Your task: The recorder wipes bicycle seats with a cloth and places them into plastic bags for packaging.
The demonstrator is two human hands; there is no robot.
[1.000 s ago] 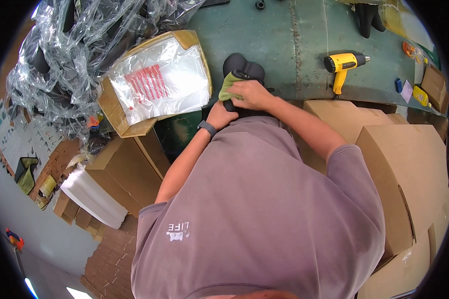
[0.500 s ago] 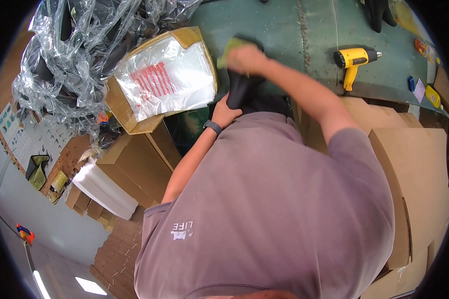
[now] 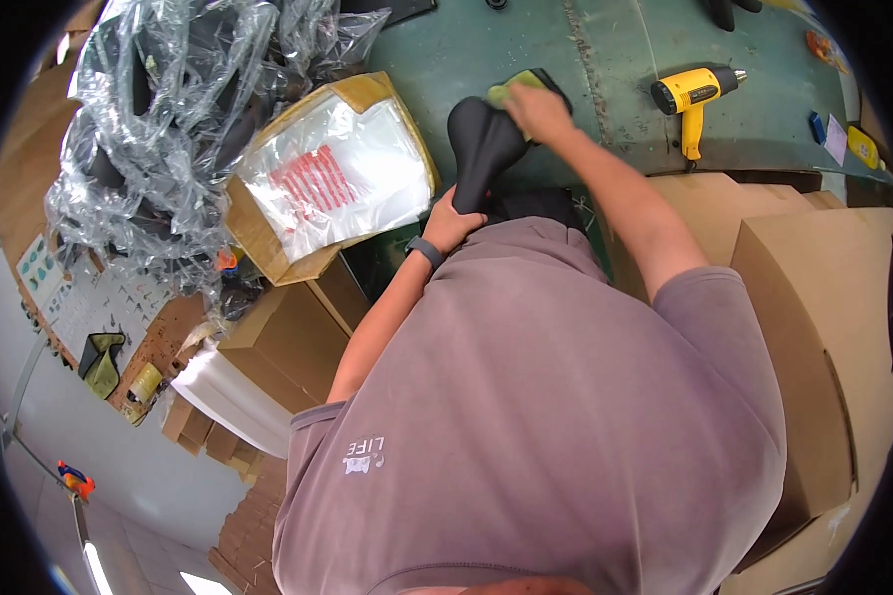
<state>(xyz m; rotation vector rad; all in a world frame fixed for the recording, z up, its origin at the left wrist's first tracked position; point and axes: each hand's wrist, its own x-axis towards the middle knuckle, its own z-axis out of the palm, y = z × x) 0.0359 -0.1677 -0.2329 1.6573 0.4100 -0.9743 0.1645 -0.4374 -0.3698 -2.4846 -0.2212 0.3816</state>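
A black bicycle saddle (image 3: 478,149) is in front of me at the near edge of the green worktable (image 3: 466,50), its wide end facing away. My left hand (image 3: 450,226) is closed round the narrow nose, close to my body. Just beyond the right side of the wide end is my right hand (image 3: 540,113), closed on a yellow-green cloth (image 3: 511,91). A dark patch beside the cloth looks like its black side. Whether the cloth touches the saddle cannot be made out.
An open cardboard box (image 3: 367,91) of clear plastic bags with red print stands left of the saddle. Beyond it are black items in clear plastic wrap (image 3: 169,129). A yellow heat gun (image 3: 695,97) lies on the right of the table. Large cartons (image 3: 814,268) stand at my right.
My right hand with the cloth has moved right, off the saddle's wide end, which now shows. My left hand keeps its hold on the nose. The whole view has shifted slightly.
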